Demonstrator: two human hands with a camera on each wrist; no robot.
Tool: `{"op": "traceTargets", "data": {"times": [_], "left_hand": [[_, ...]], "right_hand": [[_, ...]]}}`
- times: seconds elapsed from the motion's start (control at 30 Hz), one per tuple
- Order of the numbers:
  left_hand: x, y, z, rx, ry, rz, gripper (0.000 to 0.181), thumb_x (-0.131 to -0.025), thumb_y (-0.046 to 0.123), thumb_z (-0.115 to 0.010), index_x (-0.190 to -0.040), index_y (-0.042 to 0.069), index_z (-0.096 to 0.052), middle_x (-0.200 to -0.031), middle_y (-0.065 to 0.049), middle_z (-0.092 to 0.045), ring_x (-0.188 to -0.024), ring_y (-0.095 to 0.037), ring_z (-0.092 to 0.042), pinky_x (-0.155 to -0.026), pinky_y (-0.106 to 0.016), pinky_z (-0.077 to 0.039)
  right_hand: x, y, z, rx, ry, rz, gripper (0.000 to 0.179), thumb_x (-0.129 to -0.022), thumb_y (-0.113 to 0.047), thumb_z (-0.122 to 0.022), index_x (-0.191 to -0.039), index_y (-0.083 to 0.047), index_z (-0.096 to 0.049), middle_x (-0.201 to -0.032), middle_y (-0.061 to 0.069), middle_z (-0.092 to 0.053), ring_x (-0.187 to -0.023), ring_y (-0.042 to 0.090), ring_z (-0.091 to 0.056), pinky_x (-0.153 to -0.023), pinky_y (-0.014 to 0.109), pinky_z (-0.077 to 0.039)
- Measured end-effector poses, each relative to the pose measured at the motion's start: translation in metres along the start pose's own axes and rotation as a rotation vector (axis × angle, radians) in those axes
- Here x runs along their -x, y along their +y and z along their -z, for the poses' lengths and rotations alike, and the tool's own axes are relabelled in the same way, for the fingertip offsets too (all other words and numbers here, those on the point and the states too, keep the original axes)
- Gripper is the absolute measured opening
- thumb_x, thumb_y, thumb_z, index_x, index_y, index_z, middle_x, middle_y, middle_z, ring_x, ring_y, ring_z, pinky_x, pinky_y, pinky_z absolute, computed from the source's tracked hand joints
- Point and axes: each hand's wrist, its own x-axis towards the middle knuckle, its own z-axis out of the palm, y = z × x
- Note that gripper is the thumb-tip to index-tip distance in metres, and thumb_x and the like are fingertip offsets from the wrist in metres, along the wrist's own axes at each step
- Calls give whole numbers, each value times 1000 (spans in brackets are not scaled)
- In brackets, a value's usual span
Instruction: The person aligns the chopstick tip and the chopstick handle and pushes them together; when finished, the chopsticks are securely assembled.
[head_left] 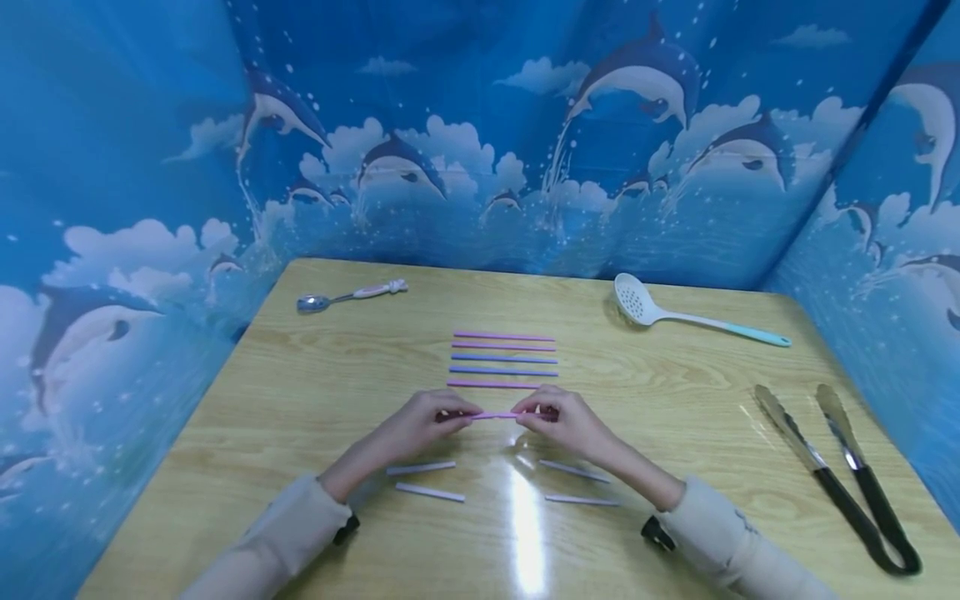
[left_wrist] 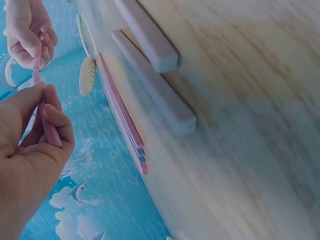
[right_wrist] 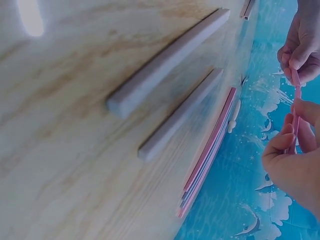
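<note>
Above the middle of the table, a thin pink stick (head_left: pixel 495 415) is held level between both hands. My left hand (head_left: pixel 431 417) pinches its left part between thumb and fingers; my right hand (head_left: pixel 562 417) pinches the right part the same way. Only a short middle stretch shows between the fingertips, and it looks slightly uneven there. In the left wrist view one end of the pink stick (left_wrist: pixel 51 131) pokes out below the left fingers. Just beyond the hands lies a row of several long pink and blue sticks, among them a blue stick (head_left: pixel 504 358).
Short pale purple sticks lie nearer me, such as one at left (head_left: pixel 430 492) and one at right (head_left: pixel 582 501). A spoon (head_left: pixel 352 294) lies far left, a slotted skimmer (head_left: pixel 637 302) far right, tongs (head_left: pixel 840 475) at right. A dolphin-print curtain (head_left: pixel 480 125) surrounds the table.
</note>
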Motion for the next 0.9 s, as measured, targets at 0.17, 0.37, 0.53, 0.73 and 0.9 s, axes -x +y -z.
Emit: {"op": "traceTargets", "data": {"times": [0.17,0.37,0.53,0.73,0.9], "left_hand": [[0,3,2,0,-4,-18,18,-88,2,-63,-104,-2,-69,-93,-11,-69,-72,-4,-56,-63,-18,-51],[0,5,3,-12,-6,-49,18,-88,1,-63,-104,-2,-69,-92,-11,-69,-72,-5,-56,-63,-18,-51],[-1,5,0,-35,10,-104,18,-88,0,-62,-105,-3,-69,-94,-12,-69,-78,-13,-62,-69,-19,-53],[-5,3,-4,-79,41,-191,18,-86,-2,-63,-104,-3,-69,-94,-12,-70,-80,-17,-64,-72,-20,-53],[-6,5,-4,-93,62,-212,19,-85,-4,-63,-103,-3,-70,-92,-12,-69,-76,-14,-62,-68,-19,-52]], "right_hand": [[-1,-2,-1,-2,-5,8,11,-85,-8,-68,-95,-3,-71,-89,6,-65,-76,8,-59,-69,20,-55],[-1,-3,-1,-2,1,31,11,-85,-6,-68,-94,-2,-71,-89,6,-65,-76,7,-58,-69,20,-55],[0,-3,-1,-3,20,49,10,-85,-5,-68,-94,-1,-71,-89,7,-65,-74,6,-57,-67,20,-54],[2,-4,-2,7,61,85,10,-84,-2,-68,-93,0,-71,-88,7,-64,-71,4,-54,-62,19,-52],[4,-3,-3,11,109,135,9,-84,-2,-68,-92,0,-71,-84,5,-63,-68,3,-50,-58,17,-48]]}}
